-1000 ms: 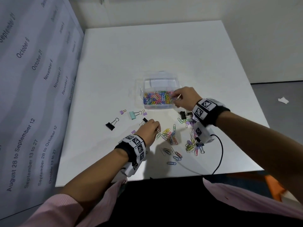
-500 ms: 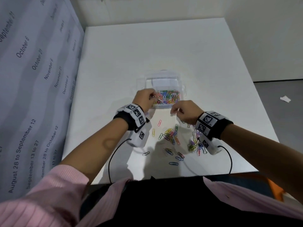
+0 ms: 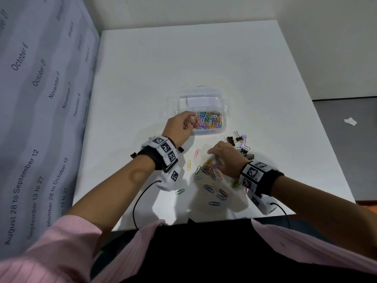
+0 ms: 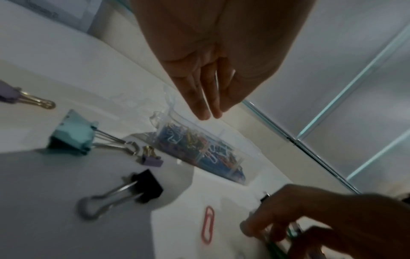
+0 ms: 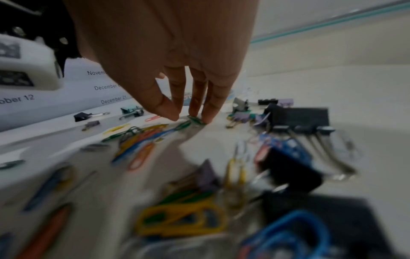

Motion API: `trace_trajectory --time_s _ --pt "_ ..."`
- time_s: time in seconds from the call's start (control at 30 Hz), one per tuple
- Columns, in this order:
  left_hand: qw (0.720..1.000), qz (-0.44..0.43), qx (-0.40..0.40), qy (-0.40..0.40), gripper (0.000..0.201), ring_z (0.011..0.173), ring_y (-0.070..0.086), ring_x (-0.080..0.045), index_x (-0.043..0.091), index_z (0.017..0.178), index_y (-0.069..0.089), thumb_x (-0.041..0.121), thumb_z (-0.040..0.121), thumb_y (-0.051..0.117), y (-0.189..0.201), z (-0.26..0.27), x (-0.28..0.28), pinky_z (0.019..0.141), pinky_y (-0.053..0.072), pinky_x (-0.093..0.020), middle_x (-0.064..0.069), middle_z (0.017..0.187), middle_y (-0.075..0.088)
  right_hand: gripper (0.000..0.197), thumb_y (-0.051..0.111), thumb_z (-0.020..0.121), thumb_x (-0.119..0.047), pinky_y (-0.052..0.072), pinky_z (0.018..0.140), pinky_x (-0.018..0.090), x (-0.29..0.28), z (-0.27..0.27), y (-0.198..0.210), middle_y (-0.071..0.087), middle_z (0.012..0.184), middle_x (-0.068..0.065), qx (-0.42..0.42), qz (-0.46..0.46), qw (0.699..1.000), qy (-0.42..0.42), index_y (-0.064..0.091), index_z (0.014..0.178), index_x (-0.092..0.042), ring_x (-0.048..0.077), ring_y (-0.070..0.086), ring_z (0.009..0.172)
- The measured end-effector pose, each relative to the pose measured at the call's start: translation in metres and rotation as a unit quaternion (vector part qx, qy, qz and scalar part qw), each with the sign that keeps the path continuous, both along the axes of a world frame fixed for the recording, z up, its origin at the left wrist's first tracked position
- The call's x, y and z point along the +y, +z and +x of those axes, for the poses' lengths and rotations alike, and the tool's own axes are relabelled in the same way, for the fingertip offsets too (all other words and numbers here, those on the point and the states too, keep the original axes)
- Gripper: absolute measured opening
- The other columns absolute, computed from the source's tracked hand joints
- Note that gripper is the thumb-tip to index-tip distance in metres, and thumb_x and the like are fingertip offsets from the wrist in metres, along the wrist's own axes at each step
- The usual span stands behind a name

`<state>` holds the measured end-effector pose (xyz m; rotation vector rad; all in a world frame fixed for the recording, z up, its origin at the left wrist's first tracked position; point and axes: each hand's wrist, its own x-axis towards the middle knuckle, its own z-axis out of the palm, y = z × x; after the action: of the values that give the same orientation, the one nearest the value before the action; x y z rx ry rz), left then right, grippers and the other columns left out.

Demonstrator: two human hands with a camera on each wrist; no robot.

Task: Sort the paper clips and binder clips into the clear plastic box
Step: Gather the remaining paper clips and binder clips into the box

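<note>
1. Right grip [image 5: 168,52]: fingers nearly straight, tips touching one green clip [image 5: 196,121] on the desk [image 3: 204,58].
2. Left grip [image 3: 178,127]: fingers together over one box [image 3: 212,132]; hold unclear.
3. Four binder clips [image 4: 73,135] left of it.

White bench [image 3: 204,58], square, in room corner. At left, banner [image 3: 40,88] with printed dates: "October", "November", "August 28 to September 12". Teal binder clip [image 4: 73,138] on bench; small purple binder clip [image 4: 152,160] just beside its wire handles; black binder clip [image 4: 146,185] near. Heap of binder clips [image 3: 241,145], black and purple, at right. Grey floor [image 3: 346,160] beyond bench edge, white paper scrap [image 3: 350,121] on it.
</note>
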<state>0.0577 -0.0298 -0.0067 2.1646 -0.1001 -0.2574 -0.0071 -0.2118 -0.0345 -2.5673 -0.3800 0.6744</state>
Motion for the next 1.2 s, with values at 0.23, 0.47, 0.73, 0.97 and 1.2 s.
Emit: trace_trajectory --time_s 0.23,0.47,0.73,0.97,1.2 --pt "0.943 0.205 0.046 -0.259 0.054 0.113 0.047 -0.021 0.014 0.127 0.05 0.027 0.078 0.069 -0.026 -0.044 0.009 0.099 0.039 -0.031 -0.008 0.121 0.049 0.034 0.061 0.077 -0.01 0.041 0.097 0.038 0.013 -0.014 -0.003 0.055 0.11 0.016 0.046 0.037 0.997 0.049 0.062 0.111 -0.015 0.033 0.049 0.108" --pt "0.903 0.254 0.073 -0.339 0.093 0.124 0.032 -0.019 0.018 0.138 0.034 0.04 0.061 0.082 -0.028 -0.073 0.016 0.106 0.034 -0.029 -0.002 0.135 0.032 0.091 0.083 0.057 -0.034 0.037 0.098 0.03 -0.01 -0.023 0.011 0.033 0.132 0.008 0.061 -0.006 0.989 0.132 0.034 0.134 -0.027 0.021 0.04 0.116" --pt "0.886 0.262 0.114 -0.366 0.108 0.122 0.034 -0.018 0.027 0.141 0.024 0.025 0.055 0.088 -0.031 -0.09 0.035 0.104 0.038 -0.032 -0.002 0.134 0.028 0.126 0.089 0.047 -0.033 0.044 0.095 0.035 -0.02 -0.039 0.009 0.015 0.143 0.004 0.067 -0.047 0.984 0.158 0.006 0.143 -0.032 0.025 0.04 0.122" --pt "0.925 0.213 0.102 -0.299 0.079 0.104 0.048 -0.017 0.02 0.132 0.04 0.027 0.065 0.082 -0.034 -0.083 0.02 0.088 0.045 -0.031 -0.001 0.119 0.042 0.1 0.089 0.048 -0.027 0.045 0.097 0.032 -0.013 -0.022 -0.01 0.03 0.128 0.006 0.071 0.005 0.993 0.095 0.037 0.133 -0.026 0.02 0.048 0.107" --pt "0.95 0.185 0.081 -0.24 0.042 0.077 0.044 -0.016 0.01 0.103 0.058 0.024 0.069 0.079 -0.041 -0.074 -0.008 0.076 0.04 -0.031 -0.002 0.091 0.046 0.055 0.086 0.05 -0.011 0.029 0.059 0.015 -0.003 -0.009 -0.022 0.04 0.087 0.001 0.026 0.07 0.996 0.056 0.063 0.1 -0.01 0.019 0.042 0.082"
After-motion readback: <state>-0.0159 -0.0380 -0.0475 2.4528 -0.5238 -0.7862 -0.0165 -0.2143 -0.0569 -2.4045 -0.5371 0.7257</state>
